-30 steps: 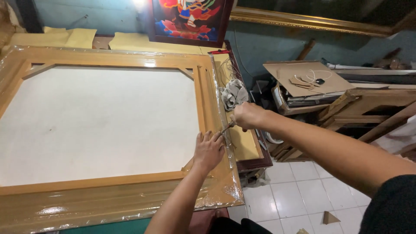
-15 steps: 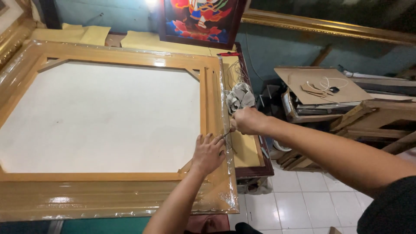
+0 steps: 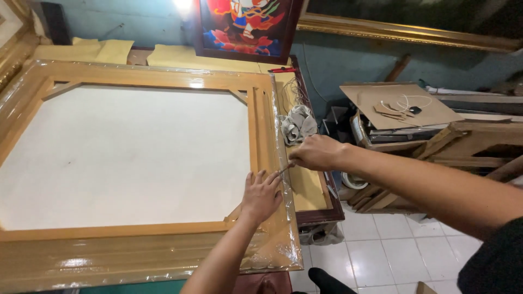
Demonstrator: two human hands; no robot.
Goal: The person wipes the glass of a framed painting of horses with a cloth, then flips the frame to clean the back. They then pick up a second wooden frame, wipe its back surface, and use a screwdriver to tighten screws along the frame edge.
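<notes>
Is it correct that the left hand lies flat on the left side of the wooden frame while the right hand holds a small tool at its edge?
Not quite. In the head view the left hand lies flat on the right side of the wooden frame, not the left. The right hand does hold a small tool at its edge.

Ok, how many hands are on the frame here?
1: the left hand lies flat on the frame's right rail. The right hand holds a thin tool at that edge.

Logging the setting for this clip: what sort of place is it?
Probably a picture-framing workshop. A large wooden frame wrapped in clear film lies face down on the bench, a framed painting leans against the wall, and more frames and cardboard are stacked on the right.
</notes>
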